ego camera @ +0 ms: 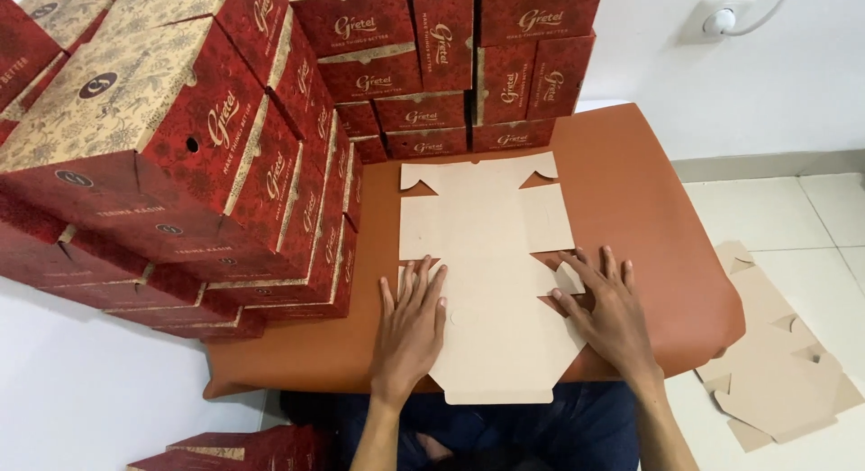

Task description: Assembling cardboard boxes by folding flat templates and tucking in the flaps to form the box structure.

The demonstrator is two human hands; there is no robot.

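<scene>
A flat, unfolded cardboard box blank lies plain side up on a brown leather-like mat. My left hand presses flat on the blank's lower left part, fingers spread. On the lower right flap rests my right hand, palm down with fingers apart. Neither hand grips anything.
Stacks of assembled red patterned boxes rise at the left and along the back. More flat blanks lie on the white tiled floor at the right. Another red box sits at the bottom left. A wall socket is at the upper right.
</scene>
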